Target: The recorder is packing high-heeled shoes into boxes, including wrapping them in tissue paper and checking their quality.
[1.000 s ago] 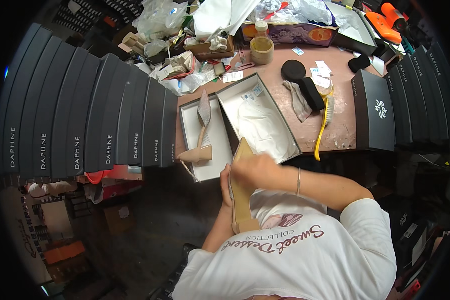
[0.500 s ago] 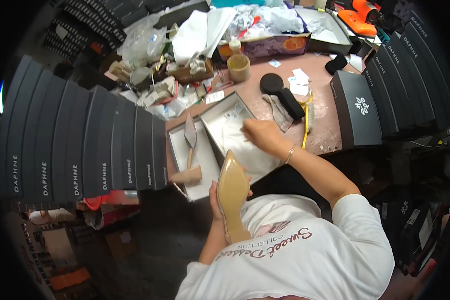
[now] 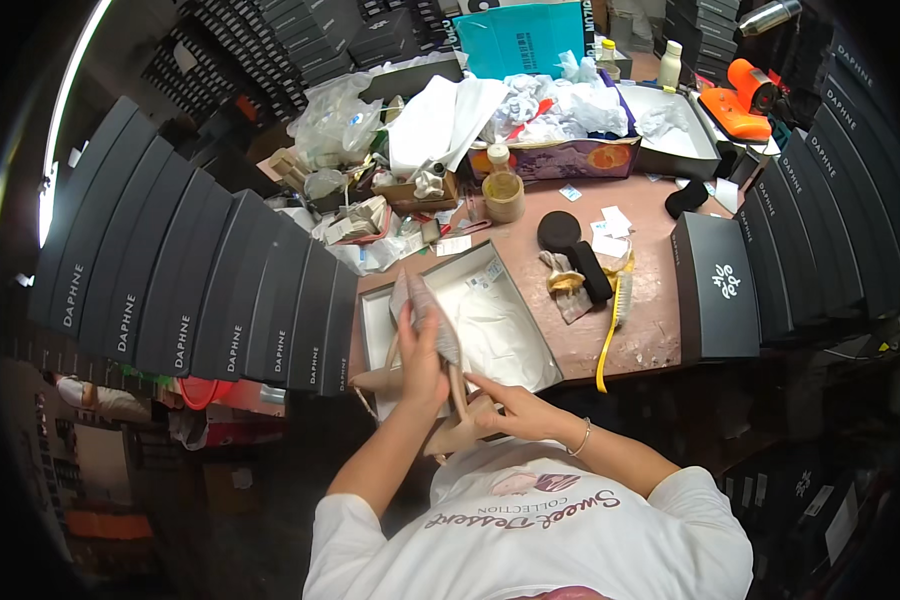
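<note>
Black shoe boxes [image 3: 200, 290] stand in a row on the left, beside a shallow open box [image 3: 376, 325] with a beige shoe [image 3: 378, 379] lying in it. Next comes the left hand [image 3: 425, 365], clamped around the front part of a second shoe [image 3: 445, 335], which is held tilted above the boxes' near edge, toe pointing away from the body and block heel near the white shirt [image 3: 530, 505]. White paper [image 3: 495, 330] lines the open box behind it. The right hand [image 3: 522, 412] is at the shoe's back part, index finger pointing to the strap; I cannot tell whether it grips. Further right, a cloth [image 3: 573, 306] and a yellow brush [image 3: 622, 300] lie on the table [image 3: 660, 290].
</note>
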Tool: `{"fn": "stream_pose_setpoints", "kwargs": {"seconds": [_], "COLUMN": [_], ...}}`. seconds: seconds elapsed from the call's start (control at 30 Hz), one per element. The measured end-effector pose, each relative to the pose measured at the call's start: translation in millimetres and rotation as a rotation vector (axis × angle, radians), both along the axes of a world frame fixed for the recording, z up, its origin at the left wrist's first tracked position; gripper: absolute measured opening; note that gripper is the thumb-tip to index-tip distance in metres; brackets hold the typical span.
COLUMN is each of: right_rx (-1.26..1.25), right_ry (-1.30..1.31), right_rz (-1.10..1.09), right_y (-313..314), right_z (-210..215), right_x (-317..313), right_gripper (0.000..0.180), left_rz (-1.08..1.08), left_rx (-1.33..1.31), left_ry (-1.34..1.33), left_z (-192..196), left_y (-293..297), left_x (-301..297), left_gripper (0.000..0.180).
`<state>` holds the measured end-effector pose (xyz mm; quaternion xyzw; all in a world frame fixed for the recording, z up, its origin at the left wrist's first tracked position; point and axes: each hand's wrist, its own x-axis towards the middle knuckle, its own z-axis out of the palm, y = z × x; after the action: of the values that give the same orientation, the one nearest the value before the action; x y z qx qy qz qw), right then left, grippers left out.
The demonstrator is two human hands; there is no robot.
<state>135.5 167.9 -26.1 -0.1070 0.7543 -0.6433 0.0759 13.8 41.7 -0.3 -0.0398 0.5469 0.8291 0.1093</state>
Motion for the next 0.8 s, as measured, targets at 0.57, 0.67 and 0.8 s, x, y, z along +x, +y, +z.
{"fn": "stream_pose_setpoints", "kwargs": {"seconds": [0.57, 0.67, 0.8], "right_rx": [-1.003, -0.695, -0.328], "right_ry": [-0.602, -0.506, -0.434], "right_rz": [-0.268, -0.31, -0.403], "right_y": [21, 36, 43], "right_z": [-32, -71, -120], "right_x": [-49, -66, -48], "right_gripper": [0.048, 0.049, 0.072], "left_rz": [-0.242, -0.073, -0.65], "left_rx": [-0.092, -0.562, -0.867], "left_ry": [-0.045, 0.368, 0.568], "left_z": [-33, -48, -78], "left_y": [23, 30, 30], "left_x": [-5, -13, -16], "left_gripper": [0.079, 0.071, 0.049]}}
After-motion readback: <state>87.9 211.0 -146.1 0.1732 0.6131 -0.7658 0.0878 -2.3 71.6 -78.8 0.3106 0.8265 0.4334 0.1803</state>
